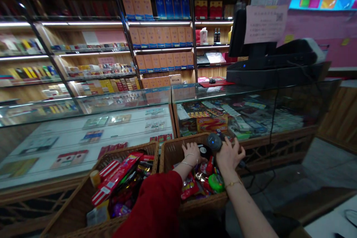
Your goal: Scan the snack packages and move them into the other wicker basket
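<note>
My left hand (192,154) reaches into the right wicker basket (178,203), its fingers curled at a black rounded package (204,151) with a white label. A dark handheld barcode scanner (214,141) with a blue light is in my right hand (228,156), over the basket's right side; some of its fingers stick out to the right. Below both hands lie a red-topped item (210,165), a green round container (216,183) and red candy packets (190,186). My palms hide part of what they touch.
The left wicker basket (68,208) holds a long red-striped pack (118,178) and other sweets. Beyond stand glass display counters (131,98) and stocked shelves (161,49). A monitor (237,31) is at the right; a black cable (272,119) hangs down the counter front.
</note>
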A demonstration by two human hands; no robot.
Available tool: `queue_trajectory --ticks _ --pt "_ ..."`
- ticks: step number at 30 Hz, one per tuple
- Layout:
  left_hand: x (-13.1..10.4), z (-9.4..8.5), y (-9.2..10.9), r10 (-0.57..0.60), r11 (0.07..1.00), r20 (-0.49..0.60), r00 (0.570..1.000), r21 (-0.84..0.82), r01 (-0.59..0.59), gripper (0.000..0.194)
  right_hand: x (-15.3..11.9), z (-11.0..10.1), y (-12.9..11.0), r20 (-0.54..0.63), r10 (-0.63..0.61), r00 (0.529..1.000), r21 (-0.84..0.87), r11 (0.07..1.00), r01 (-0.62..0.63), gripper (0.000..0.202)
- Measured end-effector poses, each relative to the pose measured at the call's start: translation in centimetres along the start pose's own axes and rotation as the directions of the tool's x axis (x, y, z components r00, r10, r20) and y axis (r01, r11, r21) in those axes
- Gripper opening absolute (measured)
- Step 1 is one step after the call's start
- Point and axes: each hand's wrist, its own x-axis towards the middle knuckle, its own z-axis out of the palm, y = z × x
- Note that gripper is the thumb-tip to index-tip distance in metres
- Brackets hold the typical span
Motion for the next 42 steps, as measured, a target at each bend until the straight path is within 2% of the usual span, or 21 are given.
queue_trajectory --ticks 5,9,14,19,24,29,32,37,42 --pt "0.1 1.9 0.6 0.000 0.999 -0.091 0.996 -0.036 -0.003 0.099 0.1 -0.5 -0.6 0.045 0.016 0.999 -0.001 1.000 -0.016 0.035" --pt "0.0 2.5 1.2 -0.028 0.999 -0.069 0.997 -0.042 0.026 0.095 0.2 -0.4 -0.6 0.034 0.022 0.999 0.012 1.000 -0.022 0.035" --pt "0.0 2.2 1.4 -0.043 0.997 -0.082 0.996 -0.068 0.038 0.088 0.3 -0.1 -0.4 0.025 0.013 1.000 0.052 0.999 -0.014 0.036" --pt "-0.4 0.6 0.6 0.003 0.998 -0.042 0.999 -0.066 -0.006 0.093 0.2 0.1 -0.4 0.010 0.018 1.000 0.061 0.998 -0.019 0.036" --pt "-1.6 -2.0 -1.7 0.118 0.991 -0.079 0.990 -0.055 -0.123 0.103 0.0 0.2 -0.5 -0.018 -0.024 1.000 0.036 0.999 0.025 0.033" --pt "-3.9 -4.9 -5.6 0.145 0.987 -0.225 0.963 -0.027 -0.155 0.100 -0.4 0.2 -0.7 0.014 -0.074 0.997 -0.004 0.997 0.074 0.032" --pt "-5.4 -6.1 -8.0 0.159 0.986 -0.309 0.938 -0.001 -0.168 0.100 -0.6 0.2 -0.9 0.022 -0.146 0.989 0.002 0.989 0.146 0.030" --pt "-6.9 -6.9 -11.1 0.094 0.995 -0.410 0.907 0.009 -0.099 0.096 -0.3 -0.6 -1.8 0.089 -0.282 0.955 0.044 0.959 0.279 0.030" --pt "-7.0 -6.2 -13.0 0.119 0.993 -0.483 0.867 0.078 -0.093 0.093 -0.5 -1.4 -3.8 0.140 -0.404 0.904 0.110 0.914 0.391 0.030"
